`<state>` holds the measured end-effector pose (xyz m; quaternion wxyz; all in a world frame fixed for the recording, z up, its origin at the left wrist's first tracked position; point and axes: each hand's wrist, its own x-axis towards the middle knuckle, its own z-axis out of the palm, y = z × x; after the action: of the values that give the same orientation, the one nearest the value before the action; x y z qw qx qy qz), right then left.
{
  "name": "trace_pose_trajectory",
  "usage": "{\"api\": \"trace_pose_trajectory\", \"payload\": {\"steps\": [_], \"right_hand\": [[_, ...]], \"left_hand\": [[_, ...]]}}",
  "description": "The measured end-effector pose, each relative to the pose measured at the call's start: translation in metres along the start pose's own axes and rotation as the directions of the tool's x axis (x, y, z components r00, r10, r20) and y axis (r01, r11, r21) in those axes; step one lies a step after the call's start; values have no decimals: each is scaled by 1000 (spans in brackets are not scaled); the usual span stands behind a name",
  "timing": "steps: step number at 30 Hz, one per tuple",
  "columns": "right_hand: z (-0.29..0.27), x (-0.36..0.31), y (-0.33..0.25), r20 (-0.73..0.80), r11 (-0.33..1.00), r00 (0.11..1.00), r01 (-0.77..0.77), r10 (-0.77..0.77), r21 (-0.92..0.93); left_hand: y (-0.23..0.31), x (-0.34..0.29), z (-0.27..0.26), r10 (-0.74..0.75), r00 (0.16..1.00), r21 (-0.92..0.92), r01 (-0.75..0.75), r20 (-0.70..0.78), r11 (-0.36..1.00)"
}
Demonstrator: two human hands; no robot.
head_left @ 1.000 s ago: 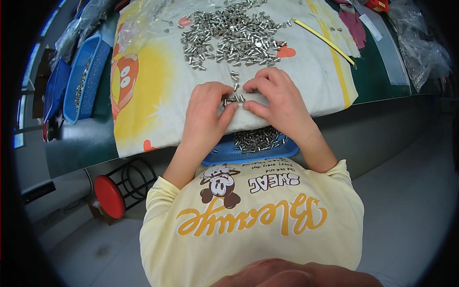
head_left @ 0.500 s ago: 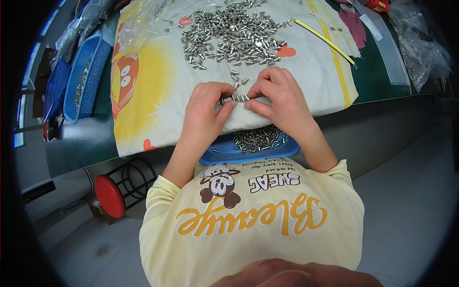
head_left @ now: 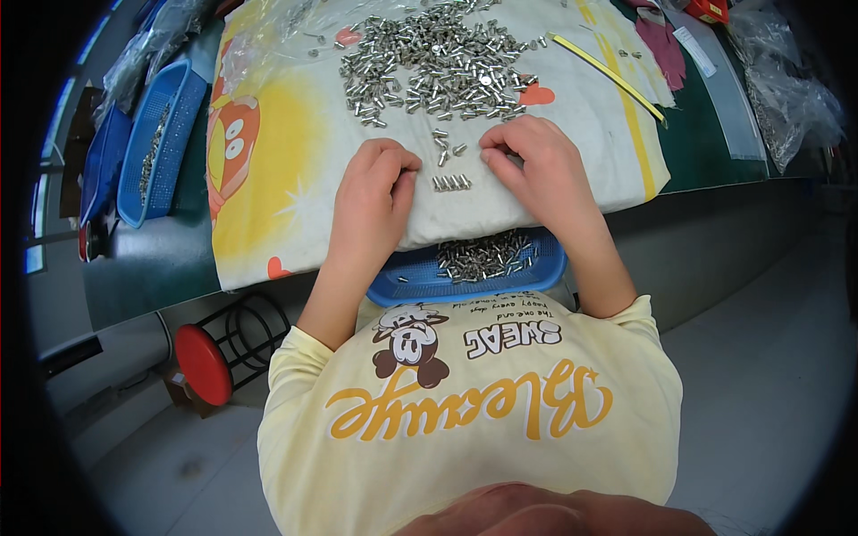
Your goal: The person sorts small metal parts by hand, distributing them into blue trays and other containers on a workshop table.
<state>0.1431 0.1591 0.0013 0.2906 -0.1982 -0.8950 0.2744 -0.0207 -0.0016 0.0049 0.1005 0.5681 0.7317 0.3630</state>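
A short row of small shiny metal fasteners (head_left: pixel 451 182), like rivets or screws, lies side by side on the white cloth between my hands. Left of it, my left hand (head_left: pixel 374 183) rests curled, thumb and index tips close together; whether anything is between them is hidden. On the other side my right hand (head_left: pixel 539 165) touches none of them, its thumb and index finger apart. A few loose fasteners (head_left: pixel 441 147) lie just beyond the row. Farther back spreads a large pile of the same fasteners (head_left: pixel 433 67).
Below the table's near edge is a blue basket (head_left: pixel 407 290) with many fasteners. Another blue basket (head_left: pixel 183 134) stands at the left. A yellow strip (head_left: pixel 608 79) lies at the far right, near clear plastic bags (head_left: pixel 773 98). A red stool (head_left: pixel 204 364) stands at lower left.
Both hands have let go of the row of fasteners and drawn apart, the left one leftward, the right one rightward. The row now lies fully in sight on the cloth.
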Motion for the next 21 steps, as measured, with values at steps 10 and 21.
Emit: {"api": "trace_pose_trajectory", "payload": {"steps": [10,21], "right_hand": [[-5,-13,-13,91,998,995,45,-50,47],[9,-16,-27,92,994,992,76,-83,77]], "left_hand": [[9,-9,1,-40,999,-63,38,-29,997],[5,-15,-3,-43,998,-25,42,-48,999]]}}
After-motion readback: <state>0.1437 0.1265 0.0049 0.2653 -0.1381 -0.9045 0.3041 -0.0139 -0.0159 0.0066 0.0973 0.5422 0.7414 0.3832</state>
